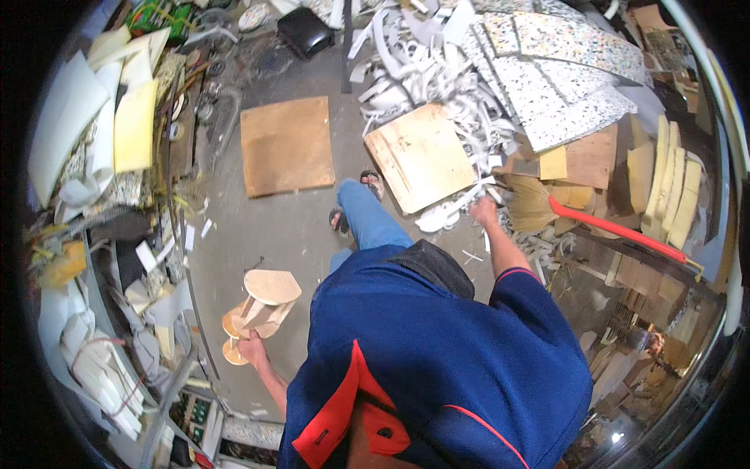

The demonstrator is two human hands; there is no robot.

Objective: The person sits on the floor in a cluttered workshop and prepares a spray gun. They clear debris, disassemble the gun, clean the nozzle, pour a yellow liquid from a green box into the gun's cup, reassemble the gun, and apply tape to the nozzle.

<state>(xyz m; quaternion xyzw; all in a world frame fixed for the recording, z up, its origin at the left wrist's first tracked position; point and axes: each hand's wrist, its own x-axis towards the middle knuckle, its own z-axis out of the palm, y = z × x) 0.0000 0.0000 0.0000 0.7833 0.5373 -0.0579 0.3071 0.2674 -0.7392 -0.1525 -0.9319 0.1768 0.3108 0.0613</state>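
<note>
At the lower left, my left hand (251, 348) is closed on a small assembly of pale wooden boards (272, 287) with rounded edges. Its upper board faces up, and smaller rounded pieces sit below, beside my fingers. My right hand (484, 209) reaches down at the near edge of a heap of white foam offcuts (445, 215). White strips show on both sides of its fingers, which look closed around one; the grip itself is partly hidden. Just left of this hand lies a light square wooden board (422, 159), tilted against the heap.
A brown square board (287, 146) lies on the grey floor ahead. Right of me is a straw broom with a red handle (617, 228). Speckled foam sheets (558, 94) are stacked at the far right. Yellow foam (135, 125) and scraps line the left. A black object (306, 33) sits far ahead.
</note>
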